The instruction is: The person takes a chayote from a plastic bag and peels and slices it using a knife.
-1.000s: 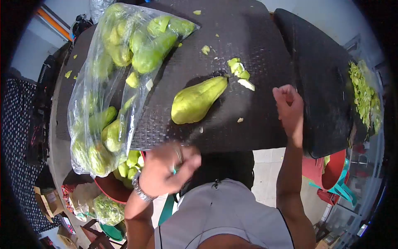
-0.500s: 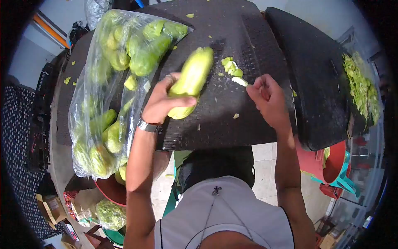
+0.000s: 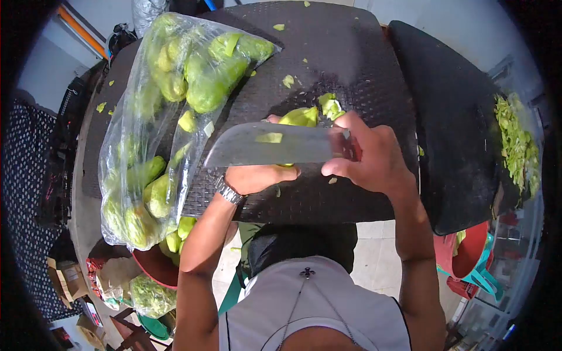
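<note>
My right hand (image 3: 374, 155) is closed around the handle of a broad-bladed knife (image 3: 234, 145). Its blade lies across my view, pointing left, in front of the vegetable and part of my left hand. My left hand (image 3: 253, 179) grips a pale green vegetable that looks like a green papaya (image 3: 300, 117); the blade hides its middle, though its far end shows above. Cut green pieces (image 3: 331, 106) lie on the dark woven-look tabletop (image 3: 333, 35) just beyond. Whether the blade touches the vegetable I cannot tell.
A clear plastic bag (image 3: 140, 96) of similar green vegetables covers the table's left side. On the right, a black board (image 3: 451, 128) adjoins, with a bag of green shreds (image 3: 515, 140) past it. Red buckets (image 3: 158, 266) stand below both sides.
The knife has come up into view in my right hand, which was by the scraps. My left hand has lowered and turned the vegetable, now partly behind the blade.
</note>
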`<state>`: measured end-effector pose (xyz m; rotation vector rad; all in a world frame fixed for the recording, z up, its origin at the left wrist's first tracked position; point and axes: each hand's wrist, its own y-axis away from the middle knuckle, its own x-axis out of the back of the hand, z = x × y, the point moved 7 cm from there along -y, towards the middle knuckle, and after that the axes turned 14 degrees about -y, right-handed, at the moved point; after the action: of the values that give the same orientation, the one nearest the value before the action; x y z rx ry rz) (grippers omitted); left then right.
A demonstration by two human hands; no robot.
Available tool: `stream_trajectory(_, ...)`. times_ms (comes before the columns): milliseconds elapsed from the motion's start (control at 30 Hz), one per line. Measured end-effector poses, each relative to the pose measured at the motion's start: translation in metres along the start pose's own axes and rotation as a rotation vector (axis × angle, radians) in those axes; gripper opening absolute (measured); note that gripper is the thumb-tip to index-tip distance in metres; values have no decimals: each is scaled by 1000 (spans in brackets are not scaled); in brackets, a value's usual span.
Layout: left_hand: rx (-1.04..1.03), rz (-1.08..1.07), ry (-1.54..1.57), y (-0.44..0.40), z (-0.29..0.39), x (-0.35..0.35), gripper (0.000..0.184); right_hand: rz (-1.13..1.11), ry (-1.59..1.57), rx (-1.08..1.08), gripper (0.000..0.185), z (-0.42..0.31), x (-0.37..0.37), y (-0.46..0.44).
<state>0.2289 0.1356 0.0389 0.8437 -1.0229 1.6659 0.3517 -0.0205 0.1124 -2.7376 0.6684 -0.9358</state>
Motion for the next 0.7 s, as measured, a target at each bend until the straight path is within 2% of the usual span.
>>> stream_trajectory(67, -35, 74, -6, 2, 7, 6, 60, 7, 13, 52, 60, 7, -7, -1)
stream_trajectory(167, -6, -20, -8, -1, 6, 0, 55, -19, 1, 80, 58, 4, -12, -1)
stream_trajectory(267, -6, 57, 85, 2, 4, 1, 53, -55, 10, 48, 57, -5, -13, -5)
stream_trajectory(367, -56, 148, -28, 5, 12, 8, 61, -44, -28, 71, 58, -8, -13, -5)
stream_trajectory(467, 191, 28, 631, 7, 1, -1, 70, -68, -22, 59, 59, -11, -16, -2)
stream_trajectory(567, 100, 110, 421, 6, -1, 0, 75, -51, -37, 73, 60, -11, -20, 1)
stream_trajectory(700, 109, 130, 378, 8, 6, 6, 72, -15, -1, 111, 61, -16, -20, 4)
